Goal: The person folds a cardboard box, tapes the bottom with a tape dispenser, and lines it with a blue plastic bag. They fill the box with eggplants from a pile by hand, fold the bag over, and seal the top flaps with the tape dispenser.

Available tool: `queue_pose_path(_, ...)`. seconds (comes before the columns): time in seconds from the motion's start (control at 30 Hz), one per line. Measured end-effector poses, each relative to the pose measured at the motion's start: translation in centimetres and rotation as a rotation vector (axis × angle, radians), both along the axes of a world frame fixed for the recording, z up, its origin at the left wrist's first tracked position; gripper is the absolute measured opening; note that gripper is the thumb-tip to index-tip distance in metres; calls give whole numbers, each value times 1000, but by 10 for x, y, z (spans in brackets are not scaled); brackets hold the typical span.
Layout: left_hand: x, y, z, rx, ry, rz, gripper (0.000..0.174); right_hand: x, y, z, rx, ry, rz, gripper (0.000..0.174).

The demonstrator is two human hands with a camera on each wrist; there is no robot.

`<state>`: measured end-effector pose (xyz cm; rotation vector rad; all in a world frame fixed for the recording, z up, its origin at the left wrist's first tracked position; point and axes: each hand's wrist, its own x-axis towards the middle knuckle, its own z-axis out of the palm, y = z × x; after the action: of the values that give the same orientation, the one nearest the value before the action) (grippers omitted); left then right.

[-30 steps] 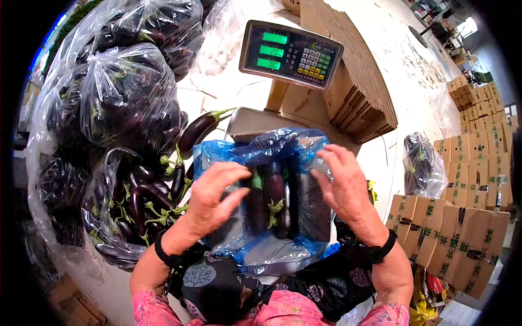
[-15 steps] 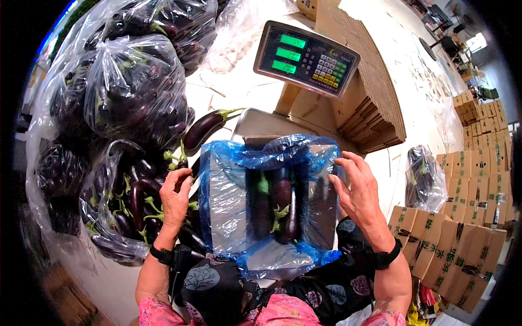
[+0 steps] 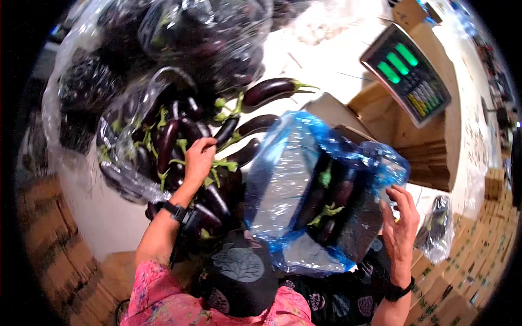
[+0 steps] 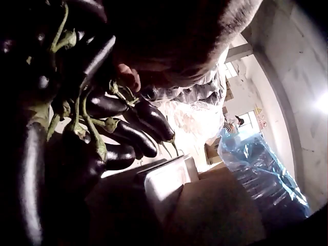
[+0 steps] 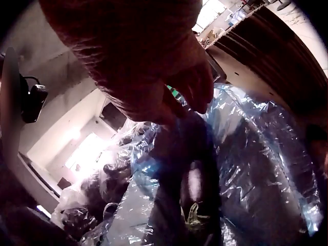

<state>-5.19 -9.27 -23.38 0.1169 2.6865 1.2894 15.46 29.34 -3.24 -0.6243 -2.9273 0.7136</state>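
Observation:
My left hand (image 3: 200, 159) is over a heap of loose eggplants (image 3: 168, 144), fingers loosely bent beside the green stems. In the left wrist view, a fingertip (image 4: 128, 77) shows close to a stem, with glossy eggplants (image 4: 151, 118) around it. Nothing shows gripped there. A carton lined with blue plastic film (image 3: 285, 185) lies in front of my lap, with several eggplants (image 3: 340, 195) in its middle. My right hand (image 3: 399, 220) is at the carton's right side, fingers relaxed near the film's edge and holding nothing.
A scale display (image 3: 405, 73) stands beyond the carton, its platform (image 3: 331, 114) partly under the carton. Flattened cardboard (image 3: 429, 146) leans behind it. Large clear bags of eggplants (image 3: 206, 43) fill the far left. A bagged eggplant (image 3: 436, 228) and stacked printed boxes (image 3: 478, 271) are at right.
My left hand has moved from the carton's film to the eggplant heap on the left. The head view has turned left. My right hand has stayed by the carton's right side.

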Motion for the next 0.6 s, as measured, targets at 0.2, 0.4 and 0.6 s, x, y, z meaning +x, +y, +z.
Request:
queue_pose_path(0.2,-15,18,-30,-29,61,-44,16,-5,-8,-12,-34,-80,16,23)
queue_pose_path(0.4,-32,55,-86,-227,282,-217,36,-15,-24,-13,-30,-143,18,23)
queue_pose_path(0.6,-43,25,-115,-634,164,-241,48,-20,-25,-18,-35,-205,55,23)
